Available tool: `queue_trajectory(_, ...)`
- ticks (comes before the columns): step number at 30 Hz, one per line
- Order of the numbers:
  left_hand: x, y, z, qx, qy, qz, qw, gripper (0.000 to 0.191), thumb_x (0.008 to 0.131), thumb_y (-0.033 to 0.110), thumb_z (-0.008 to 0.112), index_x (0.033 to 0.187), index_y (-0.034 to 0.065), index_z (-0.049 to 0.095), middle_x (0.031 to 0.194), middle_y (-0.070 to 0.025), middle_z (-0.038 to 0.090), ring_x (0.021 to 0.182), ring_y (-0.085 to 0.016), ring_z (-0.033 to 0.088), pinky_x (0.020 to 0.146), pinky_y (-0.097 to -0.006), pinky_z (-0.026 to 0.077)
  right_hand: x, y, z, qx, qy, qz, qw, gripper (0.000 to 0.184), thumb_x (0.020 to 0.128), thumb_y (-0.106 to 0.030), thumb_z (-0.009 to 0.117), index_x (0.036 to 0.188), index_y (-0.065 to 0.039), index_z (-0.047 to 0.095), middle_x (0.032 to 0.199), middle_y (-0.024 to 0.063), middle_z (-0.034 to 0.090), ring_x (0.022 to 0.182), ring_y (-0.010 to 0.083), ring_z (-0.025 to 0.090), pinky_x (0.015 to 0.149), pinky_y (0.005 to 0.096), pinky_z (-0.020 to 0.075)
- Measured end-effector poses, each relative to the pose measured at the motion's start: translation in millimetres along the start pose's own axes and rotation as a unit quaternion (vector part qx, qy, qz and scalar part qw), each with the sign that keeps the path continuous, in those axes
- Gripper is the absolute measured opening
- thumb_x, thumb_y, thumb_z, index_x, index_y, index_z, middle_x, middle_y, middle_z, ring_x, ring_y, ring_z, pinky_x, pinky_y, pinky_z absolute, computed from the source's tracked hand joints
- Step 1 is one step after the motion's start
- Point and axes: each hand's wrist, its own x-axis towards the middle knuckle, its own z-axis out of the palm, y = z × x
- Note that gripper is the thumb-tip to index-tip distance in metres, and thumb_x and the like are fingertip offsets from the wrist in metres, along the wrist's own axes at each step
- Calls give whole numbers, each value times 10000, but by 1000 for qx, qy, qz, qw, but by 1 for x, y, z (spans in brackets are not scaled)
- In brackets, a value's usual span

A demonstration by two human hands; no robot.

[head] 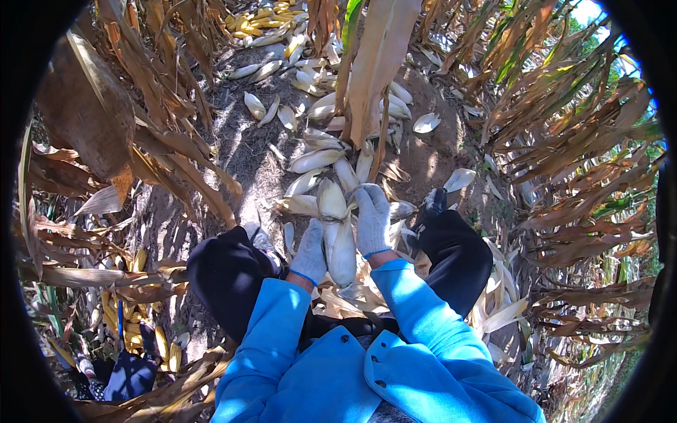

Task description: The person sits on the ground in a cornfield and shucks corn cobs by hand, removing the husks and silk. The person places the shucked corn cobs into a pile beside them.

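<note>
My left hand (311,254), in a pale knit glove, lies against the left side of a corn ear in its dry husk (339,248). The ear is between my two hands, above loose husks (344,304) on the ground. My right hand (371,219), gloved alike, has its fingers curled at the ear's upper right; whether they pinch the husk is hard to tell. Beyond the hands, more unhusked corn ears (317,160) lie in a heap that reaches away from me.
Husked yellow ears (259,21) lie at the far end, and others (132,322) at the lower left, near a person's dark-clothed leg (131,375). Dry corn stalks (571,137) stand on both sides. A broad dry leaf (378,63) hangs over the heap.
</note>
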Motion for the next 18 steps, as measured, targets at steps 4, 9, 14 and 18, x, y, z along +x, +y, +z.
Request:
queue_trajectory(4, 11, -10, -2, 154, 33, 59, 986, 454, 982, 329, 596, 1310, 20, 543, 1143, -94, 643, 990, -186, 640, 853, -308, 542, -3, -5, 11, 115, -7, 68, 991, 74, 992, -94, 526, 975, -44, 578, 812, 28, 590, 742, 99, 555, 670, 255, 449)
queue_trajectory(9, 21, 6, -17, 71, 176, 67, 980, 537, 952, 442, 614, 1269, 13, 555, 1092, -106, 647, 903, -217, 660, 755, -356, 567, -14, -8, -20, 30, -184, 48, 981, 98, 977, -104, 550, 998, -32, 613, 792, 6, 602, 657, 93, 543, 624, 245, 462)
queue_trajectory(14, 30, 33, -34, -52, 248, 87, 964, 577, 948, 522, 583, 1236, 23, 569, 1043, -115, 663, 843, -255, 679, 736, -392, 584, -62, 24, -83, -407, -420, -19, 811, 204, 926, -166, 590, 1103, -99, 665, 905, 180, 683, 825, 354, 677, 743, 412, 538)
queue_trajectory(18, 32, 19, -36, 16, 259, 123, 958, 560, 961, 521, 574, 1224, 27, 576, 1012, -101, 670, 815, -241, 680, 711, -386, 585, -69, 44, -99, -427, -418, -29, 801, 260, 906, -248, 634, 1100, -80, 674, 952, 208, 694, 868, 376, 684, 777, 422, 551)
